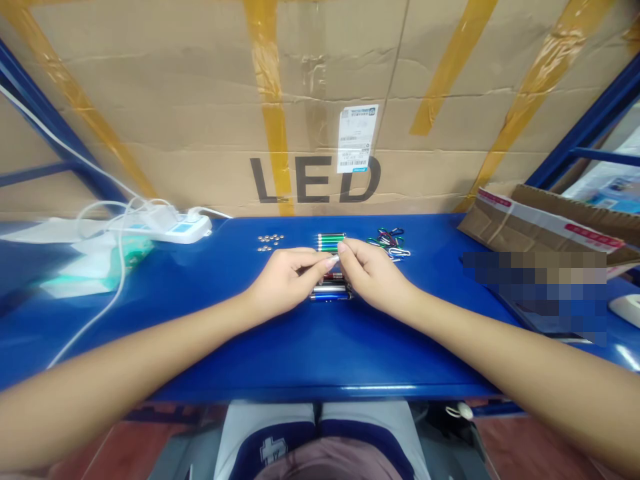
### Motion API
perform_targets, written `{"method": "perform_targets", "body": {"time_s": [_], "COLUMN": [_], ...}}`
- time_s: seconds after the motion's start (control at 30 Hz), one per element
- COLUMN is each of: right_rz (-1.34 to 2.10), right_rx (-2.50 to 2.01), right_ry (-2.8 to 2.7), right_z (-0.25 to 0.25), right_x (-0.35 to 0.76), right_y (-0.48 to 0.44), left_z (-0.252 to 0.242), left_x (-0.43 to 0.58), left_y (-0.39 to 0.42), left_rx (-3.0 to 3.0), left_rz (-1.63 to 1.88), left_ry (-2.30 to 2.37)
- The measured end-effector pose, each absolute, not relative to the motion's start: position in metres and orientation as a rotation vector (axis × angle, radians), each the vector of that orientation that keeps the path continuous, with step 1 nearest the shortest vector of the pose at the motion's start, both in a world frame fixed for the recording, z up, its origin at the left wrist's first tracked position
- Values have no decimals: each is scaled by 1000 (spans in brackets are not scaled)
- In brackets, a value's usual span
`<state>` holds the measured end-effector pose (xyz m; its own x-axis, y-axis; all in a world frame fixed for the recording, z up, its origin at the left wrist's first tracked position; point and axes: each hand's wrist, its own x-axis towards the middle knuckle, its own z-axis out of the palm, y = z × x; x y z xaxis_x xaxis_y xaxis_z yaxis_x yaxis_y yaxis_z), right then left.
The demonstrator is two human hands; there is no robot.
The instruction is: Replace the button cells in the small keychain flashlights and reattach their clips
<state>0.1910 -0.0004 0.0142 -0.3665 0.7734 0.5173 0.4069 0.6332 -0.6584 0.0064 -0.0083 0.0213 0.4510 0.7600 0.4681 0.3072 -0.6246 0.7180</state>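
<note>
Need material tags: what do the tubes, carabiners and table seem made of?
Tubes: probably metal, glossy, some coloured; bright streaks run lengthwise, but shiny plastic is possible.
Carabiners: likely metal, coloured and shiny by their highlights; too small to be sure.
Table: perhaps painted metal, glossy blue; pale glints along the front edge.

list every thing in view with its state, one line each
left hand: pinching
right hand: pinching
small silvery piece: held between both hands
green tubes: side by side
blue tube: lying flat
carabiners: loosely heaped
round pieces: scattered
power strip: cables attached
large carton: taped
small carton: open-topped
</note>
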Motion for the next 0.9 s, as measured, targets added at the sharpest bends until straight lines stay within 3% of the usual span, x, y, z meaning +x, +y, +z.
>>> {"method": "perform_targets", "body": {"time_s": [0.37, 0.67, 0.9], "right_rz": [149, -76, 9], "right_rx": [-650, -548, -630], "right_ry": [-2225, -2393, -2310], "right_z": [28, 32, 31], "right_x": [200, 209, 208], "right_y": [-3, 3, 2], "left_z": [28, 21, 24], "left_x": [5, -2, -3], "left_y": [-2, 2, 1], "left_rx": [1315, 1125, 1118], "left_rz": [712, 464, 477], "left_ry": [619, 444, 459]}}
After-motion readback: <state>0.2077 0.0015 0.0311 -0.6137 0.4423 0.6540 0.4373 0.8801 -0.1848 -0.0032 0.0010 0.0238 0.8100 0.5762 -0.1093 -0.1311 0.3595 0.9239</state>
